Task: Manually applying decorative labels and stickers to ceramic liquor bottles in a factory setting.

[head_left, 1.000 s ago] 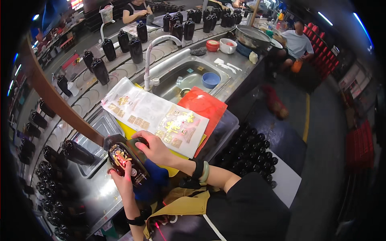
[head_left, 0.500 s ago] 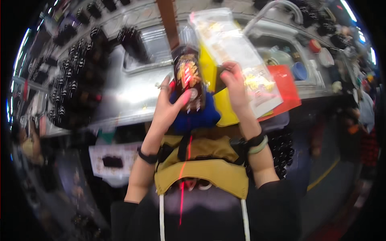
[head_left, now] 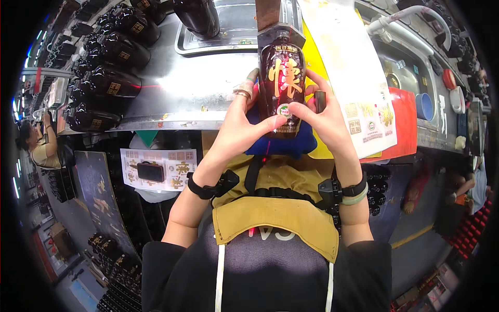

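A dark, glossy bottle [head_left: 285,86] with a large gold character and a small round green-and-white emblem lies or leans over a blue cloth [head_left: 306,143]; I cannot tell which. Its left side is gripped by my left hand [head_left: 240,122], thumb pressed on the lower front. My right hand [head_left: 330,119] wraps the right side, with the thumb beside the emblem. A short dark cylindrical piece [head_left: 320,102] sticks out between the right hand's fingers; its kind is unclear. A ring and a pale wrap show on my left fingers.
Printed decal sheets [head_left: 358,104] lie on a yellow sheet [head_left: 314,57] and a red sheet [head_left: 403,114] at right, beside a sink with a blue cup [head_left: 423,106]. A brown post [head_left: 268,13] rises behind the bottle. Dark bottles [head_left: 112,83] crowd the left, near a metal tray [head_left: 228,48].
My right hand has come left from beside the yellow sheet onto the bottle's right side. My left hand stays on the bottle. The whole view has shifted.
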Available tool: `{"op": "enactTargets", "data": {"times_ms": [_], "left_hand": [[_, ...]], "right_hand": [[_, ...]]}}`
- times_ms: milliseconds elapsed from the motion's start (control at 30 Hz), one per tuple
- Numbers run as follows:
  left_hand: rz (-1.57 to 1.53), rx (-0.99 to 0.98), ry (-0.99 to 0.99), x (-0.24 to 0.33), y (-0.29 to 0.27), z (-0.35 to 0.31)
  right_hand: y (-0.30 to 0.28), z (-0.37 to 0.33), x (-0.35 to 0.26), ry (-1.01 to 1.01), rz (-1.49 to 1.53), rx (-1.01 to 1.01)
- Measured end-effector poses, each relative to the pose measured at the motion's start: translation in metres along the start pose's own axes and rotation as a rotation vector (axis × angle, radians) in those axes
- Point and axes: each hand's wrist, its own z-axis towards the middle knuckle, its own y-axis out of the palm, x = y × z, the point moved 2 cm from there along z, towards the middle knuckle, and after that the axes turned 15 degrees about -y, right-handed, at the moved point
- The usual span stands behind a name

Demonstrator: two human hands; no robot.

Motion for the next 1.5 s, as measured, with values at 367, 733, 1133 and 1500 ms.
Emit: {"op": "enactTargets", "data": {"times_ms": [367, 733, 1133, 1500], "left_hand": [[-0.031, -0.045, -0.013, 0.012, 0.004, 0.005], [0.021, -0.074, 0.012, 0.005, -0.004, 0.010], [0.027, -0.099, 0.040, 0.000, -0.007, 0.006], [0.018, -0.075, -0.027, 0.006, 0.001, 0.011]], "right_hand": [[-0.003, 0.005, 0.009, -0.074, 0.107, -0.002], [-0.017, -0.001, 0.005, -0.011, -0.006, -0.163], [-0.020, -0.004, 0.008, 0.026, 0.012, -0.190], [-0.030, 0.020, -0.035, -0.463, -0.182, 0.071]]}}
